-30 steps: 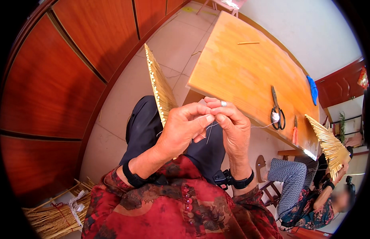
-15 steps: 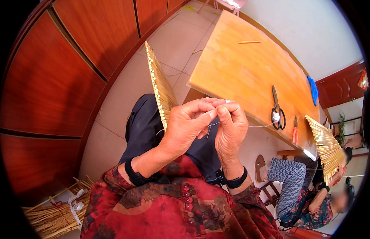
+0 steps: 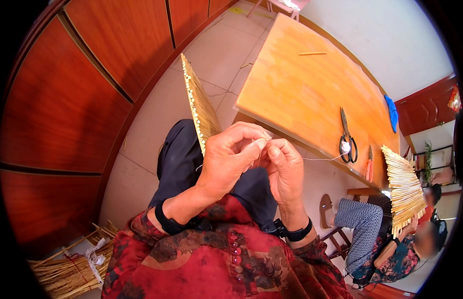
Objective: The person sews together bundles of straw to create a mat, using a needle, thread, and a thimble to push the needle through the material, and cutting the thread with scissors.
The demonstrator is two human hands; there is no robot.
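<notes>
My left hand (image 3: 229, 154) and my right hand (image 3: 286, 172) meet above my lap, with thumb and fingers pinched on a fine white thread (image 3: 321, 159). Their fingertips nearly touch. From the right hand the thread runs to a small white ball of thread (image 3: 345, 147) at the scissors' handles. A thin strand hangs between the hands; whether a needle is there is too fine to tell. Beside my left hand, a panel of straw stalks (image 3: 196, 102) stands edge-up by my left leg, its lower end hidden behind that hand.
The wooden table (image 3: 301, 89) holds black scissors (image 3: 345, 132), an orange-handled tool (image 3: 369, 167), a short stalk (image 3: 312, 53) and a blue cloth (image 3: 391, 113). At right, a seated person holds another stalk panel (image 3: 403, 187). A tied stalk bundle (image 3: 74, 269) lies lower left; red-brown cabinets (image 3: 67, 94) stand left.
Both hands have shifted slightly left, still pinching the thread, and my right thumb has come lower. The other person's panel has swung more upright.
</notes>
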